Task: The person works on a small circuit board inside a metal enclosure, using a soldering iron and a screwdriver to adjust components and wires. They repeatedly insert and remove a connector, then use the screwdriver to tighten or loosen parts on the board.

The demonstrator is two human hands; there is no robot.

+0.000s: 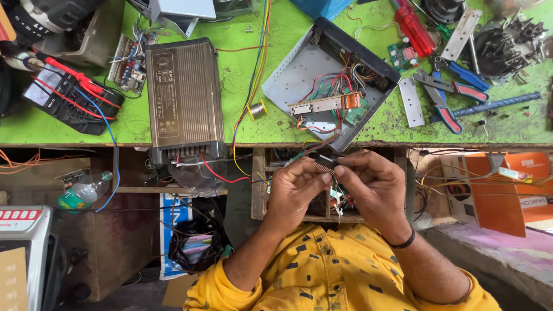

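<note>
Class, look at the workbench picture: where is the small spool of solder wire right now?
In the head view the solder spool lies on the green bench near the middle, between the ribbed metal power supply and the opened grey case, beside hanging coloured wires.

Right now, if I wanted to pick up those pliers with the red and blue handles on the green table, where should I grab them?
Probably by the two handles. The pliers lie flat on the green table, handles spread apart, the metal nose pointing toward the open metal box. Come from above and close your hand around both padded handles, away from the nose and the blue-handled tool beside them.
</note>
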